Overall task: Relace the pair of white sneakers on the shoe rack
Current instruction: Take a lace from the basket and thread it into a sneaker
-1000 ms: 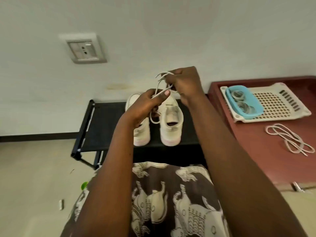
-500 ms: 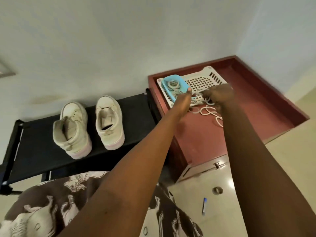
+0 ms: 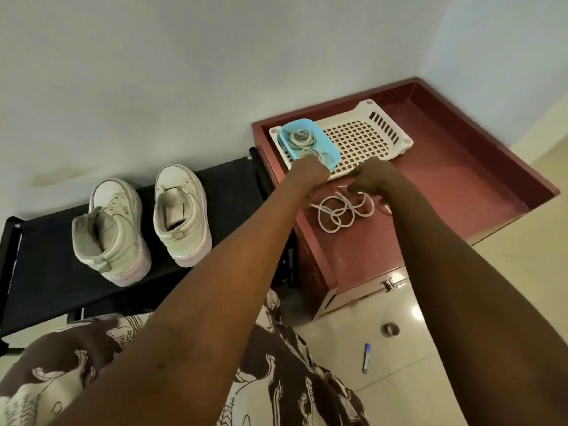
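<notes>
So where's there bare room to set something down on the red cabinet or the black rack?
Free: the cabinet top right of the white tray and in front of the loose laces; the rack left of the sneakers. Crowded: the cabinet's back-left corner, with the blue tub, left hand, right hand and laces.

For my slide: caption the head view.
Left hand at the tub, right hand on loose laces atop the cabinet; unlaced sneakers on rack.

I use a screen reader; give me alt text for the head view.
Both hands reach over a red cabinet: the right hand grips loose white laces, the left hand is at a blue tub in a white tray. Two laceless white sneakers stand on a black rack.
</notes>
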`<state>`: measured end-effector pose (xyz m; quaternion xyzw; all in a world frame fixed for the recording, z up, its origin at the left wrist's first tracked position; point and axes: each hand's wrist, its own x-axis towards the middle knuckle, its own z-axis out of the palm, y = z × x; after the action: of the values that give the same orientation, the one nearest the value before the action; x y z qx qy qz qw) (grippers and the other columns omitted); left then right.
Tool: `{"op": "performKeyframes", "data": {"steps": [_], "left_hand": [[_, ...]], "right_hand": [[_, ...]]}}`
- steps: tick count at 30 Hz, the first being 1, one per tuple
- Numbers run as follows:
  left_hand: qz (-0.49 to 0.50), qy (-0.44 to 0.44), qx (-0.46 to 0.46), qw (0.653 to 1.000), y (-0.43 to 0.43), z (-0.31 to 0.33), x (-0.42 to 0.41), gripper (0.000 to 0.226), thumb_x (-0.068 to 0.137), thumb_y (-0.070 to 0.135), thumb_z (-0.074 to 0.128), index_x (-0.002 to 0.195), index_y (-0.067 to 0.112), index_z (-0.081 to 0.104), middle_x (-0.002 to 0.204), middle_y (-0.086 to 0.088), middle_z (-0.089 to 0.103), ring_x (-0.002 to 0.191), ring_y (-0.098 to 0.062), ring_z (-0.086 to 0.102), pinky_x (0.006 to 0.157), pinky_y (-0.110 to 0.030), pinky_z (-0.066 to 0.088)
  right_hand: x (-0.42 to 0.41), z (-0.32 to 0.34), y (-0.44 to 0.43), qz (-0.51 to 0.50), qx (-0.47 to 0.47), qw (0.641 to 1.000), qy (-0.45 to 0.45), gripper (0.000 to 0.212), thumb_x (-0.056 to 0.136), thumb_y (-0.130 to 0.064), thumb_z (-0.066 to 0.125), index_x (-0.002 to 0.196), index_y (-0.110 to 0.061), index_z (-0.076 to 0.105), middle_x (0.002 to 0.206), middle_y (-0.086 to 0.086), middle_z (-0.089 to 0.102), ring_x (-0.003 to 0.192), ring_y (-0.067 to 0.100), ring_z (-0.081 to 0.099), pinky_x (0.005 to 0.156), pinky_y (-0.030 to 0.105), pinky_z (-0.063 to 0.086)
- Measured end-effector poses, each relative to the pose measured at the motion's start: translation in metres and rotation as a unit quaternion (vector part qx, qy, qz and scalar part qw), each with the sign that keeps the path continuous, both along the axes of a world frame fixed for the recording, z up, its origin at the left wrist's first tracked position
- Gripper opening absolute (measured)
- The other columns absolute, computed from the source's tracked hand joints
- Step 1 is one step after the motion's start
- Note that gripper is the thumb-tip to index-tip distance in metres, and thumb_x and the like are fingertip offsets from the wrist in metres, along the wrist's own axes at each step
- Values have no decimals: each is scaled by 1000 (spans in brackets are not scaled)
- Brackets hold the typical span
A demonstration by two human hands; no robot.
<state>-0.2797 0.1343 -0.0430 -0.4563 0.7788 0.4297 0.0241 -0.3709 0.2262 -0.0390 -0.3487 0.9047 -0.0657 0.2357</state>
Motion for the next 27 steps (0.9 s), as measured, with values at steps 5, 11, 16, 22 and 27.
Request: {"op": "performKeyframes", "data": {"steps": [5,11,16,22,27], "left_hand": [[3,30,6,1000,-31,14,-3,26,93,4,44,114,-6,56,98,-19,67,85,-27,67,69,-33,53],[-41,-15,-201,979,-65,7,2,32,91,3,43,117,4,62,120,-13,61,106,-25,60,84,-29,48],[-131,-122,-273,945,-79,-13,1,36,98,24,43,132,17,49,133,-8,50,124,-30,41,98,-42,37],[-172,-130,-291,932,-85,-29,0,37,98,37,42,132,25,48,142,0,41,133,-31,24,104,-55,21],[-177,-120,-296,931,-89,-35,3,36,97,38,44,131,25,50,142,2,42,134,-32,23,102,-56,23]], "right_hand": [[-12,14,-21,-36,-114,985,126,28,91,-9,52,114,-1,66,120,17,62,113,32,56,98,33,38],[-10,-1,-74,-95,-169,980,45,30,81,-26,68,109,-16,70,118,10,62,110,31,58,95,39,47],[-2,-20,-106,-103,-56,989,93,43,91,-21,55,131,-7,46,139,11,34,133,33,31,105,47,28],[-8,-39,-124,-55,21,989,137,41,92,-14,49,133,-8,46,150,11,18,143,38,8,110,53,17],[-7,-43,-119,-52,17,986,155,39,91,-12,52,130,-8,48,144,12,26,140,34,17,109,51,21]]}}
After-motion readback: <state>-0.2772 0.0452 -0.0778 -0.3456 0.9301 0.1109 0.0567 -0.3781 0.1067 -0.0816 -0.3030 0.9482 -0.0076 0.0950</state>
